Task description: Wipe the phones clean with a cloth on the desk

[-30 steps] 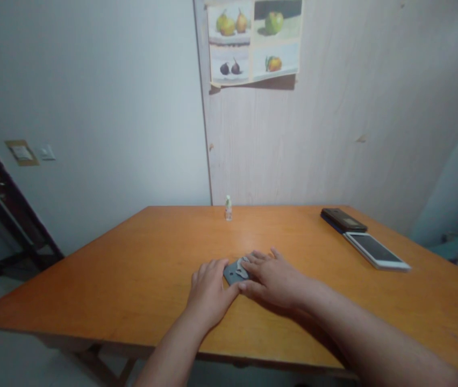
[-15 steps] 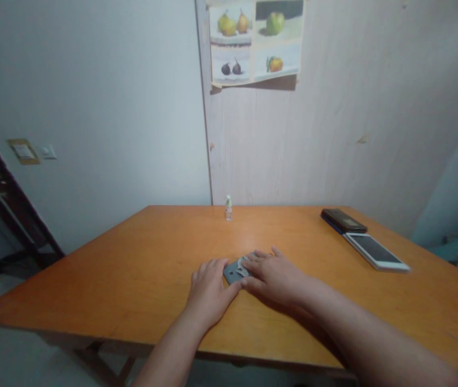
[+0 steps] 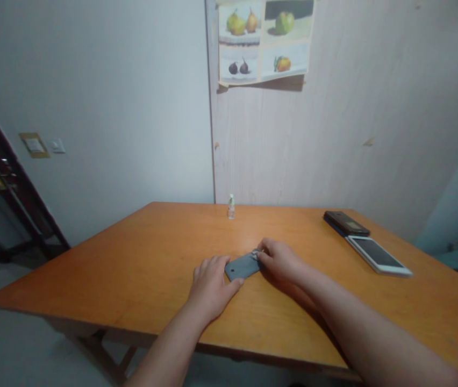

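Pale wall behind, orange-brown worktop below; a grey phone-like slab lies flat on it, between the two hands. Left hand is curled about the slab's left end, thumb at the near edge, while the right hand pinches a crumpled pale scrap, probably cloth, at the right end. Progress, as judged: most of the slab's upper face is bare, the scrap is not yet set aside, and whether the hidden right end is done cannot be told.
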`<state>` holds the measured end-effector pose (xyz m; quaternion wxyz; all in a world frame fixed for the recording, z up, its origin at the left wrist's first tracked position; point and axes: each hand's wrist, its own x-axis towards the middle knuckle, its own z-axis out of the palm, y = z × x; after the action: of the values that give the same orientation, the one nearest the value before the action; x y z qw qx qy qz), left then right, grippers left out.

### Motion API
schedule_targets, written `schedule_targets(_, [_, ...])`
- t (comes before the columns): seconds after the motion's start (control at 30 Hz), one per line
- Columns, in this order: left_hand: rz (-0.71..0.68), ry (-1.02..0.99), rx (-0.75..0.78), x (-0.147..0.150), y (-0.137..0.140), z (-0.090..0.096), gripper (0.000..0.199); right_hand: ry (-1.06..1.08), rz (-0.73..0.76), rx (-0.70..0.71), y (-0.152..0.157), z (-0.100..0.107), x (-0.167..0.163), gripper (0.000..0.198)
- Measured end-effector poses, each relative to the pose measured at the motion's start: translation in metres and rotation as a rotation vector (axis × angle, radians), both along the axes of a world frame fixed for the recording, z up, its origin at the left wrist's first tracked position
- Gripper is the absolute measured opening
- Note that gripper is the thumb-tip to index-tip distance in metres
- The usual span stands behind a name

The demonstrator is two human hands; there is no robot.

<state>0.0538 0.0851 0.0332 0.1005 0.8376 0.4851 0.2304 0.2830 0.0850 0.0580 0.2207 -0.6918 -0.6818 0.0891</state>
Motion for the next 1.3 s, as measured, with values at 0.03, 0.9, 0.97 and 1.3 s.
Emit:
schedule_targets(0.03, [0.002, 0.005, -0.006, 0.0, 0.0, 0.001, 0.048, -0.027, -0.011, -0.018, 0.001, -0.001, 0.001, 0.018])
schedule_targets(0.9, [0.017, 0.136, 0.024, 0.01, 0.005, 0.013, 0.039, -0.052, 0.039, -0.014, 0.004, -0.005, 0.009, 0.022])
schedule_targets(0.97, [0.002, 0.168, 0.016, 0.015, 0.01, 0.016, 0.04, -0.046, 0.032, 0.001, 0.005, -0.006, 0.009, 0.021])
schedule_targets(1.3, [-0.082, 0.178, 0.049, 0.05, 0.045, 0.021, 0.047, 0.069, -0.087, 0.097, 0.024, -0.014, 0.031, 0.021])
